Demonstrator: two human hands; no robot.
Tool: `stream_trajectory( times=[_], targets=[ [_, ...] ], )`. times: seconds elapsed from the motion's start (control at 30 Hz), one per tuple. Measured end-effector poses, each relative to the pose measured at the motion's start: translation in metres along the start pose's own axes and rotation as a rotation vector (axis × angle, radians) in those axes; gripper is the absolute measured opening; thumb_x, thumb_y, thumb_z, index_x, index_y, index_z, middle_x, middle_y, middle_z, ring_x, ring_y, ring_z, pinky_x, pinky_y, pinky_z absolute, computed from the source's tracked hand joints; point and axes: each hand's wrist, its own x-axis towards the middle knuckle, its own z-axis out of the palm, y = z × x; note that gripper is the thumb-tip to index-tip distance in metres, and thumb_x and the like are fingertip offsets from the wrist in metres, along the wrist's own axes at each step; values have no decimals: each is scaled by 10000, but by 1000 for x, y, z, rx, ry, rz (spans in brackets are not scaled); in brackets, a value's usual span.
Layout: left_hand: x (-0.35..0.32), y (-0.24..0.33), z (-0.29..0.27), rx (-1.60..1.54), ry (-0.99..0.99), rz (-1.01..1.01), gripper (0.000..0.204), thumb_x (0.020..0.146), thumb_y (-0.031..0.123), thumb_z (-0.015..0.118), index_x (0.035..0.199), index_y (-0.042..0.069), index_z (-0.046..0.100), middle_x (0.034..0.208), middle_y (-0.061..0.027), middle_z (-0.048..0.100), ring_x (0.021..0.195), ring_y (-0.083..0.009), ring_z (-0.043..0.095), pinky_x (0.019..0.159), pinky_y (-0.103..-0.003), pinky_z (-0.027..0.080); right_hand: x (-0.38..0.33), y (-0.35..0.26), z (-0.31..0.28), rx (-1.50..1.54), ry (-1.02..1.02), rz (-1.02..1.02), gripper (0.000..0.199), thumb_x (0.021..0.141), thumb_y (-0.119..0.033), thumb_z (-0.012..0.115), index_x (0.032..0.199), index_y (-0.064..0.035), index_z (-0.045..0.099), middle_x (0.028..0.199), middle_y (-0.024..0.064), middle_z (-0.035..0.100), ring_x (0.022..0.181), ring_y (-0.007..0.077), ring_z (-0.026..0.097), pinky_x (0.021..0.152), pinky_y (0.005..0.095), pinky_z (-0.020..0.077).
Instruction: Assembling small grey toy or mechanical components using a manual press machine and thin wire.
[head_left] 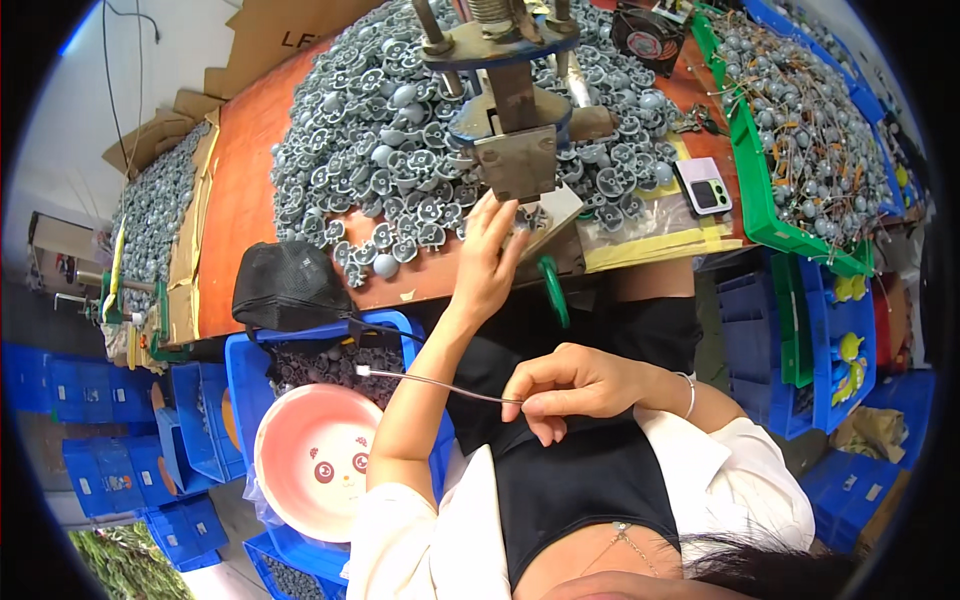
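Observation:
My left hand (488,262) reaches up to the foot of a metal press (516,165), its fingers stretched out and their tips close against the lower block. Whether a small part lies under those fingertips cannot be seen. In front of my chest, my right hand (580,388) is closed in a pinch on a thin cable (440,384). A small white connector (363,371) sits on the cable's free end, which points left past my left forearm. Grey plastic shells (400,150) are heaped around the press on the orange-red table (245,190).
A black pouch (288,287) lies at the table's near edge, above a pink bowl (275,455) and a blue crate (240,370). To the right are a phone (704,187) and a green tray (765,205) of wired grey parts. A small fan (648,38) stands behind.

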Motion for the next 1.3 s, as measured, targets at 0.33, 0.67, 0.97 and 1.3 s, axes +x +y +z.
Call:
stream_trajectory(
  times=[0.33,0.67,0.97,1.3],
  targets=[
    [5,-92,-162,1370,128,-222,154,799,133,580,901,31,634,929,-132,653,904,-303,578,788,-415,444,-8,17,-18,-6,260,5,174,891,-47,591,743,40,625,699,81,628,599,124,607,566,239,495],
    [58,-181,-230,1156,-332,-861,289,854,178,506,1043,-24,591,1083,-250,639,1029,-365,625,872,-453,474,-12,24,-16,-119,340,-28,179,895,-67,599,742,21,627,694,53,627,605,102,611,566,218,495],
    [72,-162,-225,75,-174,-1047,436,894,113,551,1285,-42,436,869,-102,593,779,-195,617,702,-311,546,-10,29,-20,-131,368,-61,213,915,-160,617,770,-4,621,694,21,620,630,67,595,563,200,476],
    [63,-143,-209,211,-87,-606,591,796,-78,581,1354,24,415,999,-163,656,888,-231,655,718,-323,536,-12,35,-20,-144,402,-54,210,923,-167,604,797,0,625,696,19,620,636,59,593,569,192,475]
  ],
)
